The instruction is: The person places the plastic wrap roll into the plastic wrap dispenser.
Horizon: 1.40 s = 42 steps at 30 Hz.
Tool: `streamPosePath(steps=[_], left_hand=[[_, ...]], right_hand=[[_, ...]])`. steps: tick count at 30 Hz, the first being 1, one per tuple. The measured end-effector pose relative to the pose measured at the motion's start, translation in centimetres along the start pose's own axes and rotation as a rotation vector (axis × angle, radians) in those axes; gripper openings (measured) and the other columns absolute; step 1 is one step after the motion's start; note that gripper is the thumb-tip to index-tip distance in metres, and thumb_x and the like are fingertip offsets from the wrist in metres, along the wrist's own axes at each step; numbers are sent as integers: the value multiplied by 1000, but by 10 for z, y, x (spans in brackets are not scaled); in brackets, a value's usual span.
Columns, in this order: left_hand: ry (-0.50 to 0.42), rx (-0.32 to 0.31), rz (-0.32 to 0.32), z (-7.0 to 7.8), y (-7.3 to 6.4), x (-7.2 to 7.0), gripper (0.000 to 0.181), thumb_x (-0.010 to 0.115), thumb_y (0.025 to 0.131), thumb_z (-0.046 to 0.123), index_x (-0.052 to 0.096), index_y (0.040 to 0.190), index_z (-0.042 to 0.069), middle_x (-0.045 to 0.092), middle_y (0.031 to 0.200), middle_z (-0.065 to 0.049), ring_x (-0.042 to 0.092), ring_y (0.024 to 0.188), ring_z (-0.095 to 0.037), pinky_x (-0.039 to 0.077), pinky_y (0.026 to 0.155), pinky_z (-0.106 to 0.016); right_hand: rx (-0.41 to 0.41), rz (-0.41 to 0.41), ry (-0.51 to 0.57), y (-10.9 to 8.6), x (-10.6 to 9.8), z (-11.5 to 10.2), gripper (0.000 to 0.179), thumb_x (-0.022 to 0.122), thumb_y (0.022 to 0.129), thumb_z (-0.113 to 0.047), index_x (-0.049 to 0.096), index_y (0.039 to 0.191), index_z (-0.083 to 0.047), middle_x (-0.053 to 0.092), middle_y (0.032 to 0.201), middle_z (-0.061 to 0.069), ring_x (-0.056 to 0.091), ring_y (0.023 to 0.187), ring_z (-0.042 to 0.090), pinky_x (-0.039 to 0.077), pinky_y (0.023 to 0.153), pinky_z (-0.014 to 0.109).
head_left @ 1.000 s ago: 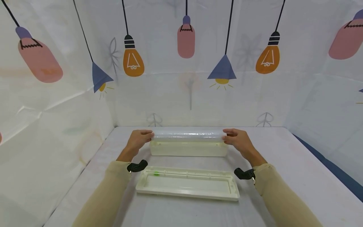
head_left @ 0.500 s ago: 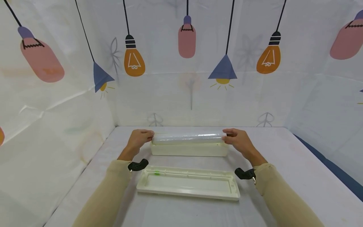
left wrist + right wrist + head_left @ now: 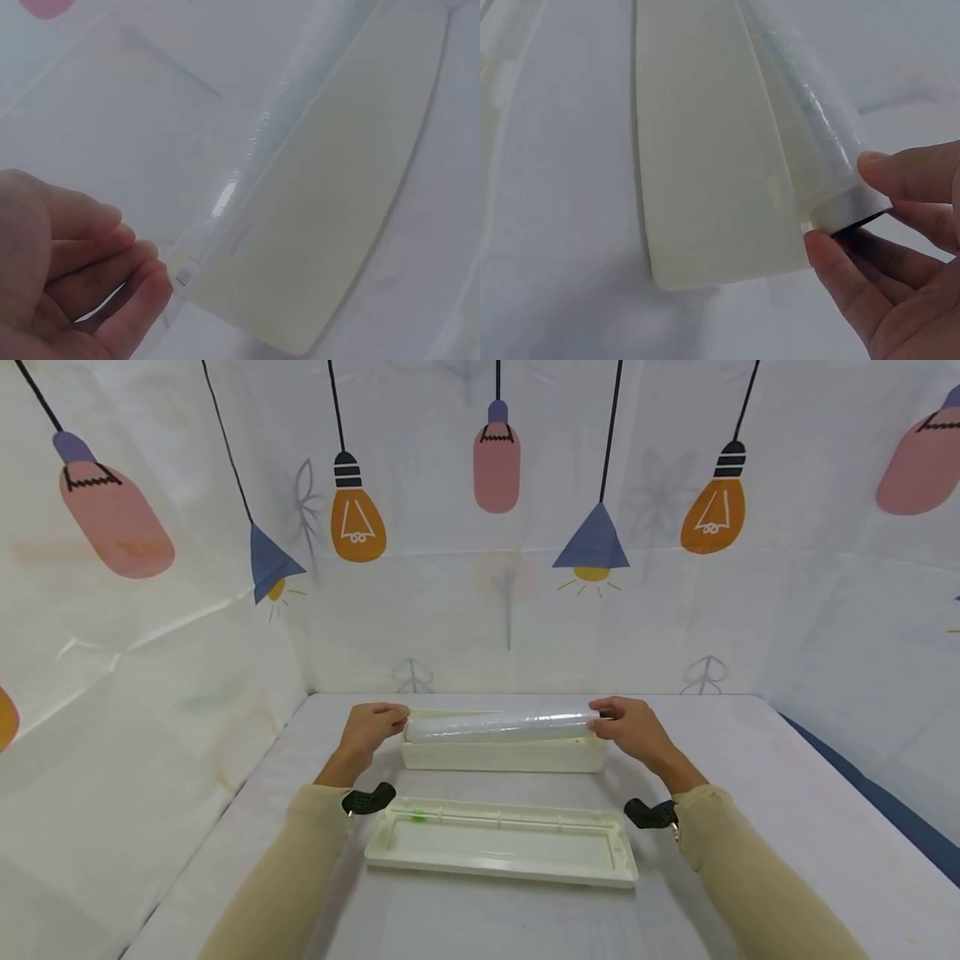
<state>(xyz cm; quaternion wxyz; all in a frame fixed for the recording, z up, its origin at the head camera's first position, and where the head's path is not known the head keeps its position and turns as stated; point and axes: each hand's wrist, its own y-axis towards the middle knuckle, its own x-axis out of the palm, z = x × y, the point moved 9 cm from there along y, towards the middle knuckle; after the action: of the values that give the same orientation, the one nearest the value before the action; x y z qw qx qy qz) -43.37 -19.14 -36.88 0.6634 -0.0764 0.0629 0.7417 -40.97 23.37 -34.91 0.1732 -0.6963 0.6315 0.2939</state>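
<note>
A clear roll of plastic wrap lies tilted over a long cream box, its left end lower than its right. At the right end, my right hand grips the roll between thumb and fingers. The right wrist view shows the roll's hollow core end raised above the box. My left hand pinches at the roll's left end, beside the box corner. From the left wrist, its curled fingertips come together there; the exact contact is partly hidden.
A cream lid lies inside up in front of the box, with a green mark near its left end. The white table meets white sheets printed with lamps at the back and sides.
The roll's left end has sunk toward the box, so the roll now slopes, and more of the box's rear edge shows behind it. Both hands stay nearly in place.
</note>
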Motion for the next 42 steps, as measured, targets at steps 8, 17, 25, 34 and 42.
streamPosePath(steps=[8,17,25,34,42], left_hand=[[3,-21,-11,-4,-2,1,34,67,98,17,67,123,-5,65,126,-20,65,114,-28,52,98,-34],[29,4,-13,-13,0,-2,31,67,98,18,69,122,-2,66,125,-17,66,113,-27,49,102,-38],[62,12,-42,-17,0,0,30,65,99,19,69,124,2,64,129,-15,63,117,-30,42,108,-46],[47,18,-38,-16,0,-3,33,65,100,22,68,125,2,64,130,-15,63,117,-29,44,107,-44],[-6,8,-46,-16,-3,-3,35,65,99,20,66,127,-1,63,130,-17,62,118,-30,45,106,-41]], right_hand=[[-49,-9,-143,6,-1,-7,44,67,97,-17,58,134,4,61,130,25,58,121,40,49,98,55],[-71,-57,-167,12,2,-3,44,68,96,-16,58,134,3,62,130,24,57,121,39,49,98,53],[-93,-63,-183,9,1,-2,45,69,94,-16,59,133,4,62,129,25,58,121,39,48,98,54],[-83,-29,-186,12,2,0,40,66,97,-16,61,131,4,64,128,22,58,121,38,48,98,54],[-43,46,-79,5,-1,7,28,58,101,-13,67,125,-1,65,127,20,56,122,39,47,97,55]])
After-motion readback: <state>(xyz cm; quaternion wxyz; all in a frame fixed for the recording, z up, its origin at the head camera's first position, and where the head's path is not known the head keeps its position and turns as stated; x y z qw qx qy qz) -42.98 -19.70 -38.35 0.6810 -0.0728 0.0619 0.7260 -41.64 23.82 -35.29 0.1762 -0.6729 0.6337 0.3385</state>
